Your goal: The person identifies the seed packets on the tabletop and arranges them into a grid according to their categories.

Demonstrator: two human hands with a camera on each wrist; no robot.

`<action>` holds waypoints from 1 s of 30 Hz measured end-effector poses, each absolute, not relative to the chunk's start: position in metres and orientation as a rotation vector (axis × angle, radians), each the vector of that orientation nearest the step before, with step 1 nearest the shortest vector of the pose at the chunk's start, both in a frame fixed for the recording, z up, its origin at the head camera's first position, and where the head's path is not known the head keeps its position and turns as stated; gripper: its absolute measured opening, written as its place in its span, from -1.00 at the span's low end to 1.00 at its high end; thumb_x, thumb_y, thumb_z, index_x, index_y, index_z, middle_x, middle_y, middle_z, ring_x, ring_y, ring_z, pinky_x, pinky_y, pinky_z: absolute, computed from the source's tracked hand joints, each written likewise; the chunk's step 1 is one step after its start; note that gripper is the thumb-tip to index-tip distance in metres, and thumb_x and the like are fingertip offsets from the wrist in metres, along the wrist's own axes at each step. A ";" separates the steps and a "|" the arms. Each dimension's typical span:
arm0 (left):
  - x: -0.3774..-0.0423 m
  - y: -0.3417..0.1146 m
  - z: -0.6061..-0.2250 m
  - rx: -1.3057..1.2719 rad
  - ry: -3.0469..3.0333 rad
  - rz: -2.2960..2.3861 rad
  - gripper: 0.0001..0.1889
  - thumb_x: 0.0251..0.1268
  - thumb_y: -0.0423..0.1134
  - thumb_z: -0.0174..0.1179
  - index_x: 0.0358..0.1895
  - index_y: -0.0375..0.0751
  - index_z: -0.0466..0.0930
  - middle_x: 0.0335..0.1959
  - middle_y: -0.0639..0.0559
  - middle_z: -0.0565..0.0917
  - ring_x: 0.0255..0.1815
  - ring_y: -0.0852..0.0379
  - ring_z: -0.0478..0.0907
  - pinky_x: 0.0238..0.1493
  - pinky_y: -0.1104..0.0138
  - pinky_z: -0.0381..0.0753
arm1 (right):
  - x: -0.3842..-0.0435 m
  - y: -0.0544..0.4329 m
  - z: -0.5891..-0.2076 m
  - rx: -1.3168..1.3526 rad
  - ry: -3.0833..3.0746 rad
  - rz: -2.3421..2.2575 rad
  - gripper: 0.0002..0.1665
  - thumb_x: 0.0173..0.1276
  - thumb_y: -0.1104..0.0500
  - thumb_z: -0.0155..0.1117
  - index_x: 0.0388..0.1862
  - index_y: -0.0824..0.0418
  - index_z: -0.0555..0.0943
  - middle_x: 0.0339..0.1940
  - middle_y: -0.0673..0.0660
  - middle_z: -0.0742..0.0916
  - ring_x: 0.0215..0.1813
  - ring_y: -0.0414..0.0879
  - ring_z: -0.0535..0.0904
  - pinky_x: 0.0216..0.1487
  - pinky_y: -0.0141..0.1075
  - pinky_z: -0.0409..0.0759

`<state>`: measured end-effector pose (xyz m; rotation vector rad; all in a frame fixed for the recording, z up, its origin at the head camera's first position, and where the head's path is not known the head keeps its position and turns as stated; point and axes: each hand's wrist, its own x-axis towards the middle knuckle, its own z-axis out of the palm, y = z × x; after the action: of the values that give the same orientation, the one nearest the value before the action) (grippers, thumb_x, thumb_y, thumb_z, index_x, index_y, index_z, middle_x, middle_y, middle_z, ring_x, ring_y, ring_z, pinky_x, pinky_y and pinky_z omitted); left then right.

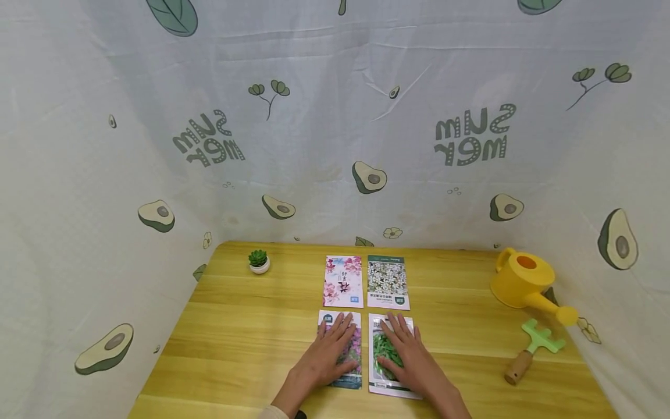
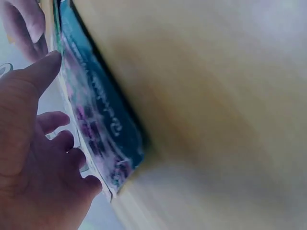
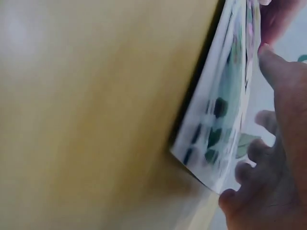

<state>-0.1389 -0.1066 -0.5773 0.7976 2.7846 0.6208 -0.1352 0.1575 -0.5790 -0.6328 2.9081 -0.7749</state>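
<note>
Four flat seed packets lie in a two-by-two block on the wooden table. My left hand [image 1: 325, 356] rests with fingers extended on the near-left packet with purple flowers [image 1: 346, 381], whose teal edge shows in the left wrist view. On the near-right packet with green leaves [image 1: 384, 348] lies my right hand [image 1: 413, 359], its fingers also extended; the right wrist view catches that packet's white edge. Beyond the fingertips are a pink-blossom packet [image 1: 335, 273] at left and a white-flower packet [image 1: 387, 279] at right. Neither hand grips anything.
A small potted succulent [image 1: 259, 262] stands at the back left of the table [image 1: 235, 337]. At the right are a yellow watering can [image 1: 523, 282] and, nearer, a green hand rake [image 1: 539, 337] with a wooden handle. An avocado-print curtain [image 1: 314, 145] encloses the table's back and sides.
</note>
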 end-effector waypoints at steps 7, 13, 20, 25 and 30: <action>-0.162 -0.096 -0.571 0.735 2.939 0.477 -0.19 0.64 0.15 0.18 0.72 -0.20 0.20 0.79 -0.12 0.09 0.80 -0.11 -0.01 0.69 -0.22 0.10 | -0.167 0.154 -0.577 -0.610 3.044 -0.884 -0.21 0.69 -0.02 0.22 0.68 0.37 0.30 0.73 0.43 0.25 0.72 0.47 0.07 0.59 0.52 0.02; -0.183 -0.089 -0.572 0.581 3.049 0.310 -0.25 0.67 0.18 0.11 0.67 -0.21 0.30 0.74 -0.20 0.21 0.76 -0.17 0.12 0.66 -0.29 0.14 | -0.184 0.154 -0.580 -0.543 2.990 -0.855 -0.23 0.77 -0.01 0.05 0.67 0.49 0.23 0.72 0.48 0.23 0.73 0.48 0.01 0.63 0.50 -0.10; -0.188 -0.090 -0.572 0.497 3.012 0.300 -0.27 0.70 0.18 0.04 0.69 -0.18 0.27 0.75 -0.17 0.20 0.77 -0.14 0.10 0.68 -0.26 0.09 | -0.184 0.155 -0.583 -0.565 2.975 -0.904 -0.25 0.80 -0.01 -0.02 0.63 0.55 0.26 0.69 0.53 0.27 0.70 0.54 0.04 0.59 0.55 -0.10; -0.189 -0.090 -0.574 0.494 2.997 0.362 -0.27 0.70 0.16 0.05 0.70 -0.20 0.25 0.76 -0.19 0.17 0.77 -0.16 0.07 0.69 -0.28 0.03 | -0.182 0.156 -0.582 -0.557 2.969 -0.887 -0.27 0.79 0.01 -0.01 0.65 0.51 0.25 0.71 0.48 0.26 0.73 0.49 0.02 0.62 0.52 -0.14; -0.189 -0.091 -0.578 0.498 2.991 0.425 -0.27 0.69 0.15 0.06 0.70 -0.20 0.25 0.76 -0.19 0.15 0.78 -0.18 0.04 0.70 -0.30 -0.02 | -0.181 0.156 -0.582 -0.545 2.966 -0.846 -0.27 0.80 0.01 -0.01 0.66 0.49 0.25 0.72 0.45 0.25 0.74 0.46 0.01 0.63 0.51 -0.14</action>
<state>-0.1894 -0.0911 -0.5776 0.4980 2.9906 0.4250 -0.1807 0.1558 -0.5821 -0.5448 2.9660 -0.8461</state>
